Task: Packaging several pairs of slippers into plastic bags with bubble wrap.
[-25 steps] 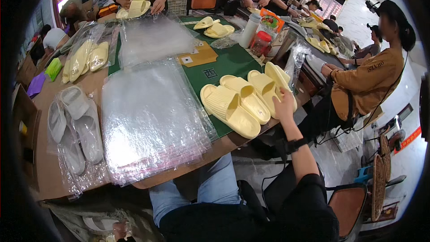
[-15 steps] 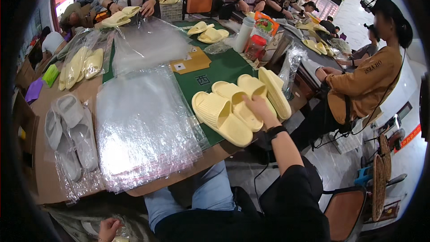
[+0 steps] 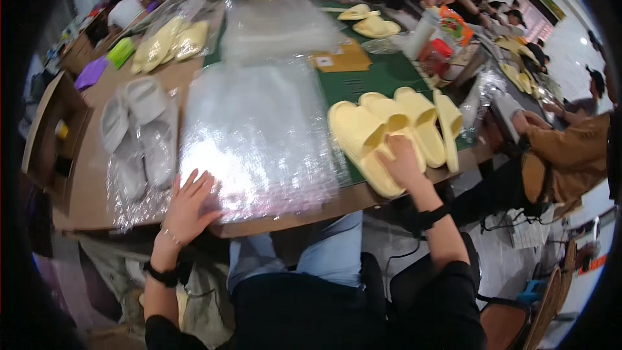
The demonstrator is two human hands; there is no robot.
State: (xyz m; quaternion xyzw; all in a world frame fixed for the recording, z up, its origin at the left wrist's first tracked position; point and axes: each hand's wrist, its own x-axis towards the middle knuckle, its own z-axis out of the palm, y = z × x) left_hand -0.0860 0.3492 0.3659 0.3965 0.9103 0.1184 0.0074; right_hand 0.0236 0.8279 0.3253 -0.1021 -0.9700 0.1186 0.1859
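Several pale yellow slippers (image 3: 359, 126) lie side by side in a row on the table's right part, toes pointing away. My right hand (image 3: 403, 163) is at the second from the left, its fingertips at the strap opening and its thumb on the near side; the fingertips are partly hidden. My left hand (image 3: 189, 206) hovers or rests at the lower left corner of a stack of clear plastic bags (image 3: 259, 129), fingers spread, holding nothing. Left of the stack lies a pair of grey slippers (image 3: 155, 146) on or in clear plastic.
Bagged yellow slippers (image 3: 162, 42) lie at the far left, near a green block (image 3: 120, 53) and a purple piece (image 3: 91, 72). A cardboard box (image 3: 55, 133) stands left. Behind the slipper row are a red-lidded jar (image 3: 437, 57) and a white bottle (image 3: 422, 34). A seated person (image 3: 573, 155) is at right.
My left hand has risen from below the table edge to the bag stack. My right hand stays at the yellow slippers. The view has shifted, so things sit further right or higher.
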